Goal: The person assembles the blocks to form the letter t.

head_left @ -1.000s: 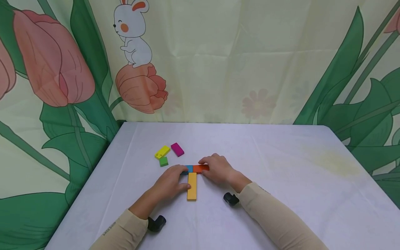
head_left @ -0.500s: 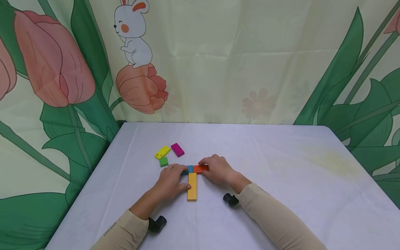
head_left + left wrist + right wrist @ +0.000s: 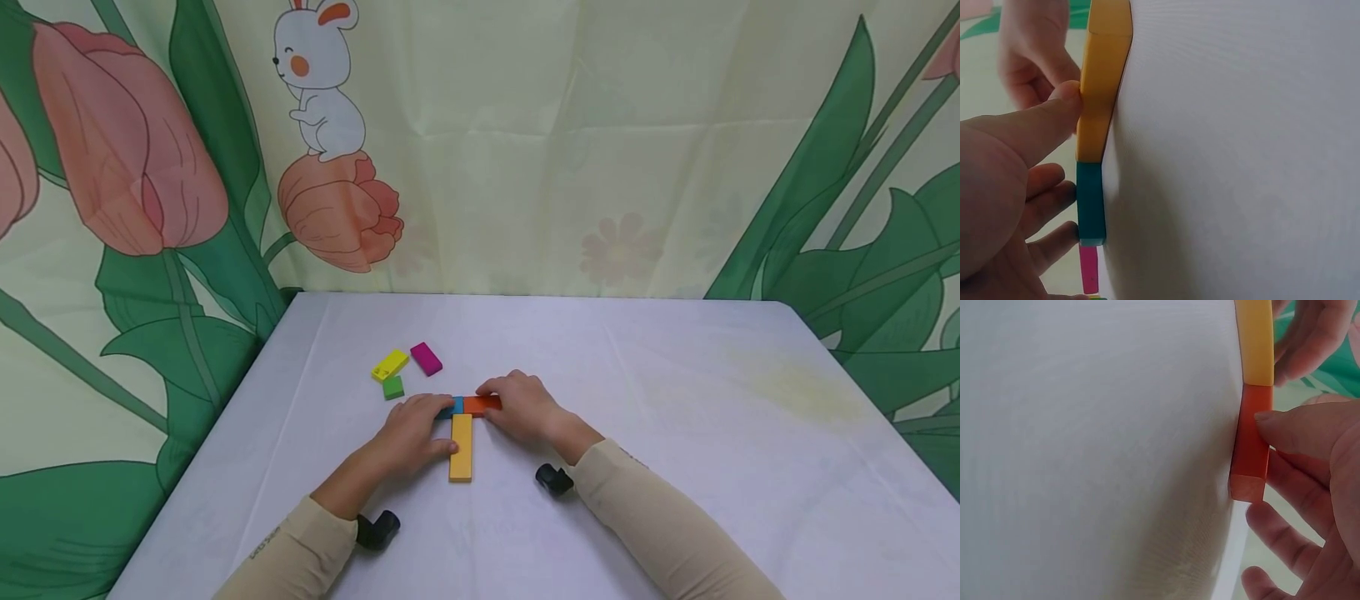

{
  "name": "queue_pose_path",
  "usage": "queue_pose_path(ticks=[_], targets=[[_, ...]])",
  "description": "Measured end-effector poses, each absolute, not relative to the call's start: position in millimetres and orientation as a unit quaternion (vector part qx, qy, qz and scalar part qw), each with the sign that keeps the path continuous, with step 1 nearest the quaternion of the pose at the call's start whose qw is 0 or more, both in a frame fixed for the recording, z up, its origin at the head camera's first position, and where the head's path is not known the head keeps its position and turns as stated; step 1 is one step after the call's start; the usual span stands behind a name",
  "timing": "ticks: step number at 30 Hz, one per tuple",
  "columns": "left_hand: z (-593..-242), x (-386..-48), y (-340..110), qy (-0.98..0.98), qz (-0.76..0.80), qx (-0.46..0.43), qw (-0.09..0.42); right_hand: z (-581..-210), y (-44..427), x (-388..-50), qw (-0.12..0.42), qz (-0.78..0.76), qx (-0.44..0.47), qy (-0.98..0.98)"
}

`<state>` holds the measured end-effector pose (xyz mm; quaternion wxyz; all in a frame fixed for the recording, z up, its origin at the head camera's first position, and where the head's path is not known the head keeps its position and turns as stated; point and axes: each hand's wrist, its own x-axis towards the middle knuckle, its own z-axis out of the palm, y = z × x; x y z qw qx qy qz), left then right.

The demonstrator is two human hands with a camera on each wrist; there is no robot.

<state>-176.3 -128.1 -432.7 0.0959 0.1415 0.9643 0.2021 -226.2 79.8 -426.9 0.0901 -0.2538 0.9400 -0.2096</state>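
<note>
Three blocks form a T on the white table: an upright yellow-orange block (image 3: pixel 461 454), with a blue block (image 3: pixel 458 405) and a red-orange block (image 3: pixel 476 405) end to end across its far end. My left hand (image 3: pixel 405 433) rests its fingers on the blue block (image 3: pixel 1090 203), while its thumb touches the left side of the yellow-orange block (image 3: pixel 1096 103). With my right hand (image 3: pixel 522 406) I pinch the red-orange block (image 3: pixel 1251 434), the thumb on its near side and fingers beyond it. The left fingers partly hide the blue block in the head view.
Behind the T, to the left, lie a yellow studded brick (image 3: pixel 390 365), a magenta block (image 3: pixel 426 358) and a small green block (image 3: pixel 393 387). A printed curtain (image 3: pixel 495 167) hangs past the table's far edge.
The left fingertips have slid slightly right and cover a little more of the blue block. The right hand and the blocks look unmoved.
</note>
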Motion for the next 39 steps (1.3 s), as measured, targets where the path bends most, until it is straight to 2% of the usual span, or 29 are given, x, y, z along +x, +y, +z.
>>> queue_pose_path(ticks=[39], targets=[[-433.5, -176.1, -127.9, 0.968, 0.193, 0.131, 0.094, -426.5, 77.9, -225.6, 0.098, -0.213, -0.254, 0.938]])
